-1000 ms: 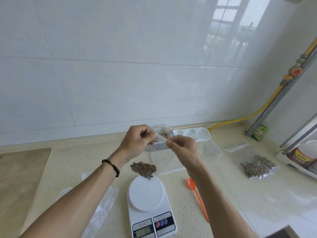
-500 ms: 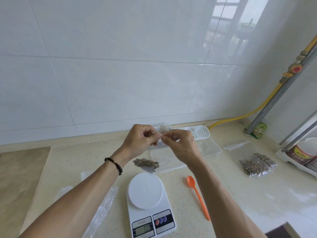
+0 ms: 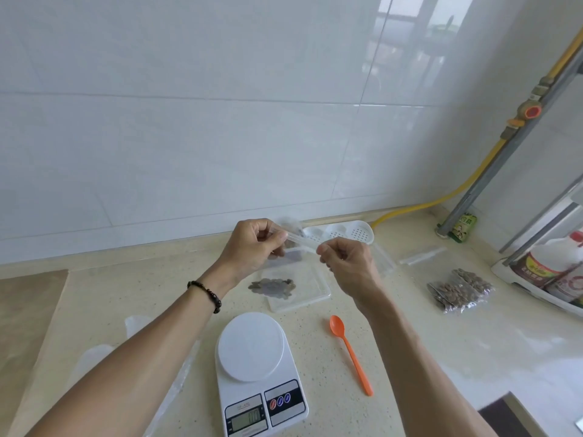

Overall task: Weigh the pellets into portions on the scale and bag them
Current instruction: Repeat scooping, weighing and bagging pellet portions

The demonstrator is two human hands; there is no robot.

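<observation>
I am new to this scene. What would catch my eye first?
First, the left hand and right hand pinch the top of a clear bag of pellets above the counter. Below them stands a white scale, with an orange spoon lying to its right.

Scale (image 3: 260, 370) display digits blurred, unreadable.

A speckled beige counter (image 3: 315, 373) is carrying a white scale (image 3: 257, 370), an orange spoon (image 3: 350, 353), filled pellet bags (image 3: 459, 290), a clear tray (image 3: 303, 291), a white strainer dish (image 3: 344, 233) and empty bags (image 3: 94, 357).
</observation>
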